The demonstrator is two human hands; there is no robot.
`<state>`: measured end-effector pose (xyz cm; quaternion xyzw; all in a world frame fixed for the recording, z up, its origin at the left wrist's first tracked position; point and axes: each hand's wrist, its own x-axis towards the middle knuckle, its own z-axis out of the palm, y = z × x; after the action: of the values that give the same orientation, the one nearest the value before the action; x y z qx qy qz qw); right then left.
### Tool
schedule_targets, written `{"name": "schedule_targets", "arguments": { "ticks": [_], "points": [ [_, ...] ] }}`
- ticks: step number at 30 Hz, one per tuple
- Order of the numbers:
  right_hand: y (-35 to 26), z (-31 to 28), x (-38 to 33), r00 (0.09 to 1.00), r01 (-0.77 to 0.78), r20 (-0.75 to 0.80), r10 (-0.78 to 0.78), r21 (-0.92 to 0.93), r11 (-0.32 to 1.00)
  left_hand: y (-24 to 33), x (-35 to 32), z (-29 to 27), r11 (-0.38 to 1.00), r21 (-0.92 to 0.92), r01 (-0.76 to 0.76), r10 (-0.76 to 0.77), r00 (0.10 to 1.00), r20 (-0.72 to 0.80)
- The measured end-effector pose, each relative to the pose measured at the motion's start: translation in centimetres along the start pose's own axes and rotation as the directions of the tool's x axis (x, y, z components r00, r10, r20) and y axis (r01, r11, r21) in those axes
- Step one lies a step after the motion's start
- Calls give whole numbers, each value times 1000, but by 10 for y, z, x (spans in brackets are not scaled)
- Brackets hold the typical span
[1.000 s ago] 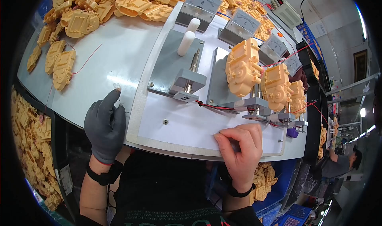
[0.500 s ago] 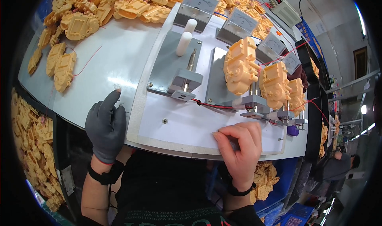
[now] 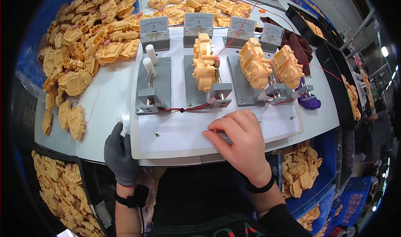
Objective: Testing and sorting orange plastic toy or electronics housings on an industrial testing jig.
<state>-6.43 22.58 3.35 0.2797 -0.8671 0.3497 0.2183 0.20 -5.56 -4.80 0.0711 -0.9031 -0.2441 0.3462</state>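
Note:
My left hand (image 3: 120, 155), in a grey glove, is at the left edge of the white board (image 3: 175, 132). Its forefinger stretches forward, apart from the thumb, and a small clear scrap (image 3: 119, 120) lies at the tip. My bare right hand (image 3: 240, 141) hovers over the board's front part, thumb and forefinger pinched together; a greyish patch shows between them, too unclear to name. Beyond it stand grey test fixtures. Yellow plastic housings sit upright on three of them: one in the middle (image 3: 204, 64), two (image 3: 255, 64) (image 3: 288, 68) further right. The leftmost fixture (image 3: 161, 84) bears two white pegs.
Several dial meters (image 3: 153, 30) line the back of the board. Yellow housings are heaped (image 3: 79, 41) at the far left, and more fill a bin (image 3: 62, 191) below the left table edge and a blue crate (image 3: 303, 170) at the lower right. Red wires trail between fixtures.
The view has swung, so the fixtures now appear squarer on and further left. My right hand stays pinched in front of the fixtures; my left stays by the board's left edge.

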Motion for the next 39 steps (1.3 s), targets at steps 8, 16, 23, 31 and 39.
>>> {"name": "schedule_targets", "arguments": {
  "ticks": [8, 16, 23, 31, 39],
  "points": [
    [-2, 2, 2, 999, -21, 24, 21, -8, 1000, 0, 1, -3, 1000, -3, 11, -11, 1000, 14],
    [-4, 3, 3, 998, -45, 33, 46, -18, 999, -2, 0, -1, 999, -34, 22, -22, 1000, 0],
    [-5, 2, 3, 997, -55, 53, 57, -38, 998, 3, 2, -2, 1000, -20, 23, -23, 1000, 4],
    [-4, 4, 4, 999, -46, 28, 46, -12, 999, 2, 2, -2, 1000, -3, -4, 4, 1000, -11],
    [-2, 3, 4, 999, -39, 25, 40, -9, 999, -1, 0, -6, 1000, 28, 8, -9, 998, 61]
  ]
}}
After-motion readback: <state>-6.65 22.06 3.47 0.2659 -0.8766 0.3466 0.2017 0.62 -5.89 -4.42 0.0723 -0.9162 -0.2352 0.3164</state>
